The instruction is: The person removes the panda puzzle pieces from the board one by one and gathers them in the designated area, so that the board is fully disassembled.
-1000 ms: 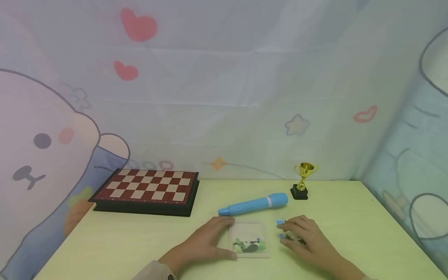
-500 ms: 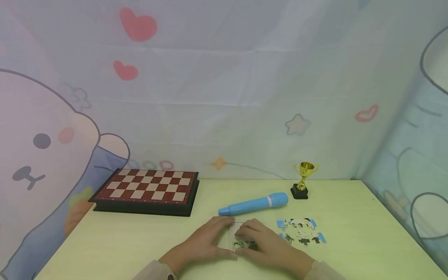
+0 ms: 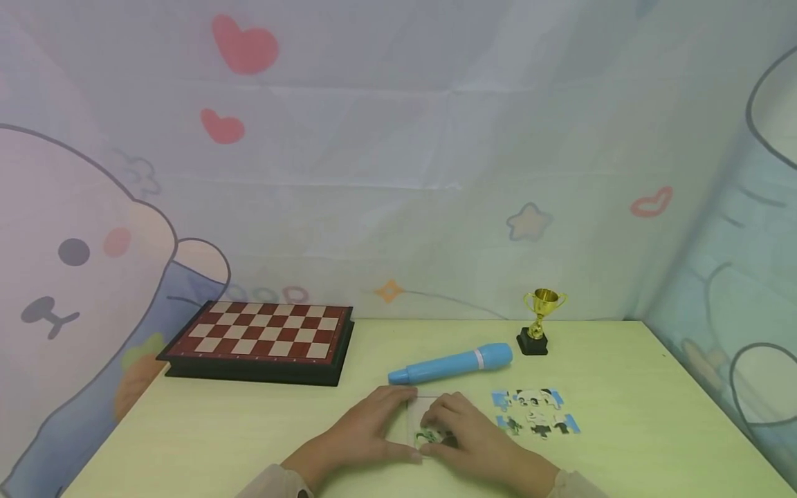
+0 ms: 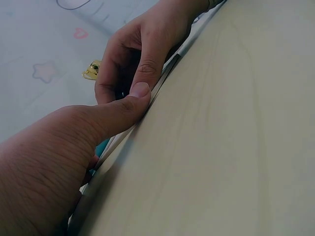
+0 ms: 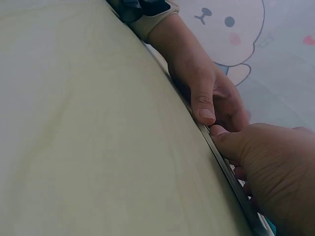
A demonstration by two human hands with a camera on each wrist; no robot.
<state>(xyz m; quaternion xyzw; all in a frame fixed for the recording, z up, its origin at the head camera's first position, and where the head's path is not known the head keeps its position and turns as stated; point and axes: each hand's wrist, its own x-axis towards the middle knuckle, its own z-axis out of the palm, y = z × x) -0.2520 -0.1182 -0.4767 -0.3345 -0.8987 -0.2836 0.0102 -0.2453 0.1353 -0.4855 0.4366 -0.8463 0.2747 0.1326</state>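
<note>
Both hands on the puzzle tray

Our left hand [image 3: 367, 429] and right hand [image 3: 473, 436] grip the clear puzzle tray [image 3: 423, 422] with curled fingers; loose puzzle pieces [image 3: 535, 413] lie right.

Chessboard [image 3: 261, 337] at 9 o'clock: red-and-cream checks, black rim. Microphone [image 3: 451, 364] at centre: sky blue, white band. Trophy [image 3: 540, 319] at 2 o'clock: gold cup, black base. Puzzle pieces [image 3: 534, 413] at 4 o'clock: blue, white, black. Table [image 3: 623, 387]: pale yellow-green.

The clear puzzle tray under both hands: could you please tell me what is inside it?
Inside the clear tray, green and dark puzzle pieces show between the left hand and right hand. The right hand covers the rest.
</note>
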